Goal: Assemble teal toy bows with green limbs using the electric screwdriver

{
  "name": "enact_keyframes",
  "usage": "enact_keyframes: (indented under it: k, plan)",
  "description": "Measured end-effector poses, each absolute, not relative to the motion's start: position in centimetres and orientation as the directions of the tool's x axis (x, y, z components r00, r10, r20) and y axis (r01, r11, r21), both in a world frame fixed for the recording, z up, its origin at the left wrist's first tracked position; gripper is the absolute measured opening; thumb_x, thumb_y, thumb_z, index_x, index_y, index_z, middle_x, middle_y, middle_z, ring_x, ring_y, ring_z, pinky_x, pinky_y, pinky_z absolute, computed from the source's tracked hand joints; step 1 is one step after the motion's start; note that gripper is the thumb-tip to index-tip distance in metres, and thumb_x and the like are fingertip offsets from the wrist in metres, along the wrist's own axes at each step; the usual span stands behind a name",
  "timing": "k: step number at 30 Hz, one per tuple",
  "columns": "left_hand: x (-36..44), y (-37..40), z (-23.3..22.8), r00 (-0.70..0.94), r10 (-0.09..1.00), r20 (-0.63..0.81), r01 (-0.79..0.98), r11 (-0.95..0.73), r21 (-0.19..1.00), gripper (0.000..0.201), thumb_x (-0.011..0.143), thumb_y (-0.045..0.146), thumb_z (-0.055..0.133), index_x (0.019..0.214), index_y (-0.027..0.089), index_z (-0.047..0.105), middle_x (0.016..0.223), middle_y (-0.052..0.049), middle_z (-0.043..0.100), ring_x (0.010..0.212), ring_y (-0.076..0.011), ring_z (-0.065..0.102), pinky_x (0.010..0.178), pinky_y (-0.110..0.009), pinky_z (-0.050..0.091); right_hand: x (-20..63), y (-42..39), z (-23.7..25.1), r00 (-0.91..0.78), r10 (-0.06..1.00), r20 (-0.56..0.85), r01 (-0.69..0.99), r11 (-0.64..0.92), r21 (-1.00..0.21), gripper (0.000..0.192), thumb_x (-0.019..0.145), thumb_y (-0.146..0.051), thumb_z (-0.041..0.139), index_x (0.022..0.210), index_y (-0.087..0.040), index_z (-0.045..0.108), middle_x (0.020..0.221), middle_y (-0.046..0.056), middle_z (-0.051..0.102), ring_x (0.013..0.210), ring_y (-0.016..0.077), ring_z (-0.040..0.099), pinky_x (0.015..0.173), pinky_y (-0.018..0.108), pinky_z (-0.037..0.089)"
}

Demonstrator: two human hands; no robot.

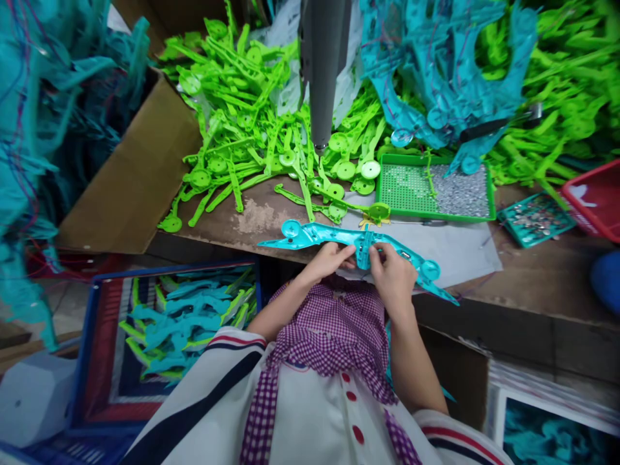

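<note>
A long teal plastic part [310, 236] with round ends lies across the near edge of the wooden workbench [533, 284]. My left hand [329, 259] grips its middle from the left and my right hand [393, 274] grips it from the right, fingertips meeting on the part's raised centre piece [363, 248]. Both hands rest just above my checked apron. A grey vertical press shaft [322, 71] hangs over the bench behind the part.
Heaps of green plastic parts [252, 129] and teal parts [436, 71] cover the back of the bench. A green tray [387, 194] holds small metal pieces, with a teal tray [535, 219] and red basket [598, 194] at right. A blue crate [97, 349] of parts sits lower left.
</note>
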State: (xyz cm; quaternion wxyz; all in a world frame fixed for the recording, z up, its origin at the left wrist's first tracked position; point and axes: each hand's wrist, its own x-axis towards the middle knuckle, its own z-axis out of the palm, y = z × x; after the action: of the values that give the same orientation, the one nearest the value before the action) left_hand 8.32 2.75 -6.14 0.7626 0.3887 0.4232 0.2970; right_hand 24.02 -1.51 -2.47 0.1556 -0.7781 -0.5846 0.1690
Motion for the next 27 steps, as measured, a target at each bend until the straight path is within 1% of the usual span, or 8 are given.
enact_keyframes:
  k: [3,5,7,9,12,14,18,27]
  plan:
    - [6.9,3.5,-5.7,0.514,0.716,-0.472,0.061,0.518,0.853,0.047,0.086,0.059,0.067,0.085,0.012,0.067,0.082,-0.008,0.073,0.061,-0.0105,0.066,0.065,-0.026,0.056,24.2,-0.9,-2.5,0.277,0.943,-0.182,0.845,-0.33,-0.421,0.033,0.098,-0.043,0.049,0.106,-0.022,0.073,0.074,0.006,0.07,0.067,0.0183,0.058,0.062,0.028,0.022]
    - [5.9,3.8,-4.8,0.578,0.663,-0.476,0.213,0.44,0.872,0.041,0.093,0.052,0.06,0.087,0.012,0.068,0.082,-0.006,0.073,0.058,-0.009,0.065,0.06,-0.023,0.053,24.2,-0.8,-2.8,0.28,0.935,-0.217,0.839,-0.348,-0.418,0.035,0.099,-0.044,0.048,0.108,-0.022,0.073,0.078,0.007,0.071,0.069,0.0189,0.059,0.062,0.028,0.021]
    - [5.2,3.7,-3.7,0.629,0.641,-0.439,0.354,0.266,0.896,0.036,0.097,0.045,0.056,0.091,0.013,0.071,0.073,-0.003,0.071,0.056,-0.0089,0.064,0.06,-0.022,0.051,24.1,-0.9,-3.1,0.282,0.93,-0.236,0.839,-0.358,-0.409,0.036,0.1,-0.044,0.046,0.11,-0.021,0.073,0.081,0.009,0.072,0.07,0.0192,0.06,0.062,0.028,0.021]
    - [5.0,3.8,-2.4,0.627,0.709,-0.322,0.441,0.017,0.897,0.029,0.098,0.039,0.056,0.096,0.016,0.074,0.073,-0.002,0.071,0.063,-0.011,0.065,0.066,-0.024,0.051,23.9,-1.0,-3.4,0.291,0.926,-0.241,0.843,-0.368,-0.393,0.038,0.1,-0.044,0.045,0.112,-0.021,0.073,0.082,0.009,0.072,0.07,0.0192,0.06,0.062,0.029,0.02]
    - [6.0,4.7,-1.1,0.566,0.818,-0.102,0.579,-0.306,0.756,0.022,0.097,0.033,0.059,0.098,0.019,0.076,0.089,-0.005,0.073,0.085,-0.0168,0.067,0.08,-0.03,0.05,23.8,-1.1,-3.4,0.292,0.925,-0.242,0.854,-0.366,-0.371,0.038,0.101,-0.044,0.044,0.113,-0.022,0.072,0.083,0.009,0.073,0.071,0.0195,0.06,0.062,0.029,0.019]
    - [7.1,5.9,-0.8,0.595,0.797,-0.106,0.669,-0.417,0.616,0.02,0.094,0.031,0.062,0.094,0.017,0.077,0.093,-0.008,0.073,0.09,-0.0204,0.067,0.082,-0.033,0.049,23.7,-1.1,-3.3,0.29,0.924,-0.248,0.856,-0.366,-0.364,0.037,0.101,-0.044,0.045,0.113,-0.022,0.072,0.083,0.009,0.073,0.072,0.0197,0.06,0.062,0.029,0.019]
    - [8.9,8.1,-0.6,0.678,0.69,-0.254,0.709,-0.522,0.475,0.018,0.09,0.029,0.067,0.089,0.015,0.078,0.086,-0.01,0.073,0.082,-0.0216,0.066,0.075,-0.033,0.048,23.7,-1.0,-3.0,0.288,0.919,-0.27,0.857,-0.373,-0.355,0.038,0.101,-0.044,0.044,0.116,-0.023,0.072,0.085,0.01,0.073,0.073,0.0199,0.061,0.062,0.029,0.019]
    - [10.0,10.7,0.1,0.73,0.58,-0.361,0.679,-0.562,0.472,0.008,0.078,0.017,0.072,0.081,0.017,0.079,0.079,-0.005,0.075,0.076,-0.0185,0.064,0.071,-0.03,0.043,23.6,-0.7,-2.7,0.287,0.907,-0.308,0.877,-0.378,-0.295,0.04,0.102,-0.045,0.042,0.118,-0.023,0.072,0.088,0.011,0.074,0.078,0.0213,0.063,0.063,0.029,0.021]
